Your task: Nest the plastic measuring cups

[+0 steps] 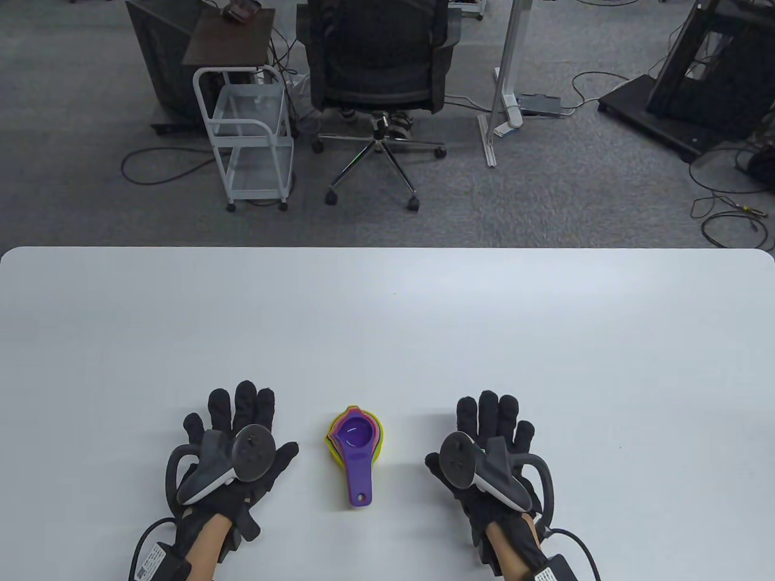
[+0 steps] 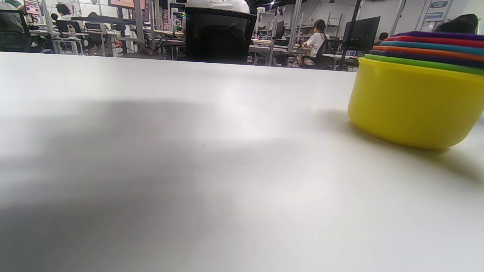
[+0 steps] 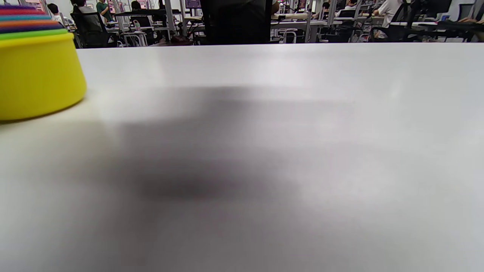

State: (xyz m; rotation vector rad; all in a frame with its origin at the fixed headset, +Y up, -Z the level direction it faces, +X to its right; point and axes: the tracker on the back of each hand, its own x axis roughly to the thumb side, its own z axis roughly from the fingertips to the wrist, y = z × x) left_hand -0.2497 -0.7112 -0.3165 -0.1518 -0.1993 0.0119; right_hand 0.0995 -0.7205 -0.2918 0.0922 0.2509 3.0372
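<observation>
A stack of nested plastic measuring cups [image 1: 356, 439] stands on the white table [image 1: 387, 315] between my hands, the purple cup on top with its handle pointing toward me. The yellow outer cup shows in the left wrist view [image 2: 412, 105] and in the right wrist view [image 3: 36, 75], with coloured rims above it. My left hand [image 1: 233, 439] rests flat on the table left of the stack, fingers spread, holding nothing. My right hand [image 1: 490, 445] rests flat to the right, fingers spread, holding nothing. Neither hand touches the cups.
Beyond the table's far edge are an office chair [image 1: 378, 66], a white wire cart [image 1: 251, 139] and cables on the grey carpet. The cups are the only objects on the table.
</observation>
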